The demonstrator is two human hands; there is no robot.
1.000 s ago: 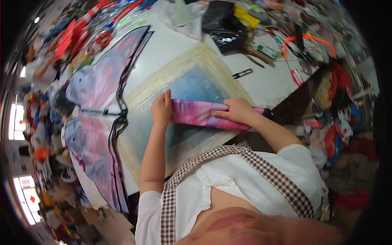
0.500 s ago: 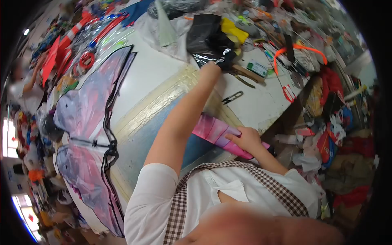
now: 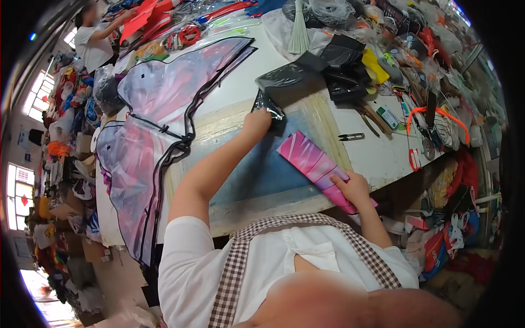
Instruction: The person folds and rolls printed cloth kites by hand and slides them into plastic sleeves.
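Note:
My left hand is closed on one end of a black plastic bag, which stretches up and to the right over the mat, partly blurred. My right hand grips the lower end of a folded pink and purple fabric bundle, thumb on top. The bundle slants over the blue middle of a board with yellowish taped edges. More black plastic bags lie in a pile beyond, at the far side of the table.
A butterfly-shaped kite with black edging covers the left of the table. Thread snips, pliers-like handles and orange-handled scissors lie right. Heaped goods line the back. Another person handles red material far left.
My left hand has drawn a black plastic bag away from the pile, toward me and left. My right hand still holds the pink bundle, now more fully in sight. The view has shifted.

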